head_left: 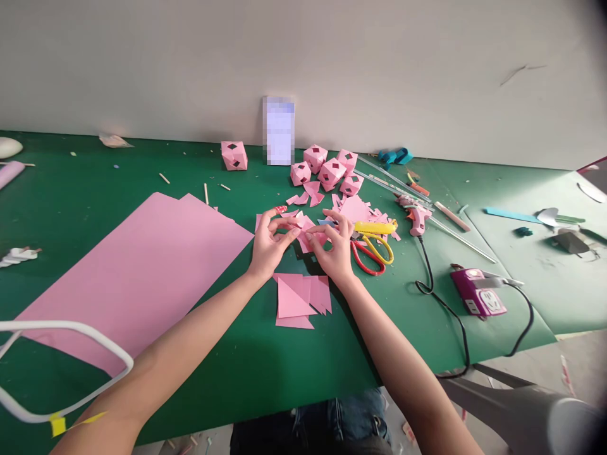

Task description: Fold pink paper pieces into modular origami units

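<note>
Between my hands is a small piece of pink paper [308, 242], pinched from both sides above the green table. My left hand [271, 243] has its thumb and fingers closed on the paper's left side, with a red patterned wrap on one fingertip. My right hand [335, 245] grips the other side with thumb and forefinger. Just below the hands lie cut pink paper pieces [294, 297], some triangular. Red and yellow handled scissors [368, 259] and a yellow cutter [374, 227] rest right of my right hand. Pink scraps [355, 208] are heaped behind it.
Folded pink paper shapes [332, 170] with dark openings cluster at the back beside a propped phone [279, 131]. Large pink sheets [142, 272] cover the left. A pink glue gun [417, 215], its cord and a purple power strip [478, 292] occupy the right. A white frame [71, 325] overhangs the left front.
</note>
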Demonstrator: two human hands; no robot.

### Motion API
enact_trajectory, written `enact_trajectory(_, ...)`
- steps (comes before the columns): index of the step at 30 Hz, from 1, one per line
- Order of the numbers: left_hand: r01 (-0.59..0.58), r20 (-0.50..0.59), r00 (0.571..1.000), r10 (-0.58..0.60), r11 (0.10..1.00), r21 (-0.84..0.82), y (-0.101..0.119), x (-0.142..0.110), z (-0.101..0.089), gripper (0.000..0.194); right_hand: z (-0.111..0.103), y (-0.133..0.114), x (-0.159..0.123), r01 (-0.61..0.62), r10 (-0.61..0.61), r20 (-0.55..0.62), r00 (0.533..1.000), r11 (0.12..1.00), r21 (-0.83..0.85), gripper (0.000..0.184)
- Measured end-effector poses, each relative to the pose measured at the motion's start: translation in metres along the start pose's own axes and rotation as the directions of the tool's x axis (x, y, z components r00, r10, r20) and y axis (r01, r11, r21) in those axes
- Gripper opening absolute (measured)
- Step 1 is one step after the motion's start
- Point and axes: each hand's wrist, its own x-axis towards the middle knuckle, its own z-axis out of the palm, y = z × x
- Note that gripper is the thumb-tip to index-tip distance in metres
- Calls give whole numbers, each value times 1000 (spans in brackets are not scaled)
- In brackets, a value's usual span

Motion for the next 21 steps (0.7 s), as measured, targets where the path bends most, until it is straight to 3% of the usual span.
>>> enact_trajectory(7,64,1,998,-65,995,73,-3,1,-3,63,-1,-1,-1,-11,10,26,1000,999,38,11)
enact_trajectory(10,56,-19,998,-55,998,36,-4,1,-3,59,-1,2,1,-72,68,31,997,987,142,23)
enact_trajectory(16,46,-68,997,-45,999,15,-2,0,-1,59,3,3,3,-318,333,25,943,874,367,41)
enact_trajectory(21,-6,-51,999,6,1000,3,0,1,-1,54,1,-6,3,-371,354,131,926,786,494,44)
